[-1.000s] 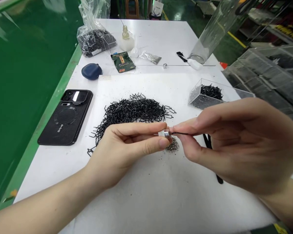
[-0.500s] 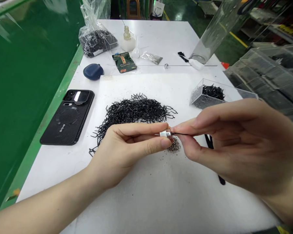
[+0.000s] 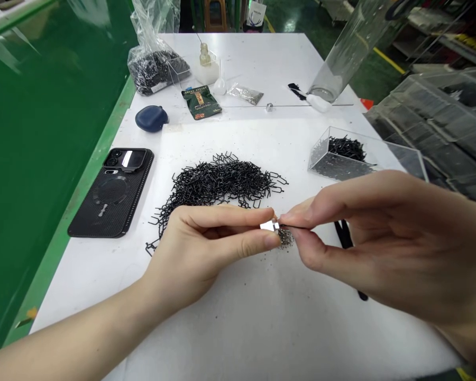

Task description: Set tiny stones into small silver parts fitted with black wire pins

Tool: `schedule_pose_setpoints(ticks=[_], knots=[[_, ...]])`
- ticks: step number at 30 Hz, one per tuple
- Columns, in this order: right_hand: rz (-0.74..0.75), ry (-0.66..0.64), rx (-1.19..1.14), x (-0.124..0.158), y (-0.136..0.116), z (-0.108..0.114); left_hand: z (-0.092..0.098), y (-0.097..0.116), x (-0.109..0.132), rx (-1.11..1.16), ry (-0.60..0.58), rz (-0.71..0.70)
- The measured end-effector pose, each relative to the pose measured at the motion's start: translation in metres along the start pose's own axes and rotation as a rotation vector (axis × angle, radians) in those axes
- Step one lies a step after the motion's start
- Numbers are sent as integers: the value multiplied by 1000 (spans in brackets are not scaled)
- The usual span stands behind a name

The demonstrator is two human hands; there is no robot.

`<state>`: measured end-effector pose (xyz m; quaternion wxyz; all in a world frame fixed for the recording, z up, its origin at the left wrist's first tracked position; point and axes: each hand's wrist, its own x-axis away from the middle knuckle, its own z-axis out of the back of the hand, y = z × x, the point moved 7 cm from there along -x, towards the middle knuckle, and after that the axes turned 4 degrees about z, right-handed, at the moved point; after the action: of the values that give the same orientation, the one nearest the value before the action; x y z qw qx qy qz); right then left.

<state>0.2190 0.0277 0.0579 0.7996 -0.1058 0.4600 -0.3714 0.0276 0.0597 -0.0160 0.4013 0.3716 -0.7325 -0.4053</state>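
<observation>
Between the thumb and fingers of my left hand point(image 3: 206, 248) is a small shiny silver metal fitting point(image 3: 268, 226). My right hand point(image 3: 373, 243) pinches a thin black bent wire piece point(image 3: 287, 226), whose left end meets the fitting's right end. Whether the wire sits inside the fitting I cannot tell. Just below the fingertips lies a little heap of tiny metal bits point(image 3: 286, 239) on the white work surface point(image 3: 246, 328). Behind my left hand spreads a large pile of black bent wire pieces point(image 3: 222, 180). A slim black tool point(image 3: 344, 234) is partly hidden by my right hand.
A black phone point(image 3: 113, 193) and a dark blue case point(image 3: 151, 118) lie at left. Farther back are a green packet point(image 3: 201, 102), a small bottle point(image 3: 204, 54) and a bag of black pieces point(image 3: 154, 69). At right stands a clear box point(image 3: 319, 153), with a tilted clear cylinder point(image 3: 345, 58) behind.
Both hands have moved slightly down in the view, with the fitting and the wire piece still between them. The grips look the same.
</observation>
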Motion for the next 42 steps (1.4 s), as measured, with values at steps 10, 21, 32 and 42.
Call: schedule_pose_setpoints(ticks=[10,21,32,42], knots=[[42,-39,-85,-3,4,-1,-3,12,4,-87,21,-138],[-13,18,-281,3,12,-6,-7,16,7,-120,35,-202],[-30,44,-286,3,14,-7,-5,14,9,-130,55,-207],[-18,69,-326,2,15,-5,-6,11,5,-86,20,-168]])
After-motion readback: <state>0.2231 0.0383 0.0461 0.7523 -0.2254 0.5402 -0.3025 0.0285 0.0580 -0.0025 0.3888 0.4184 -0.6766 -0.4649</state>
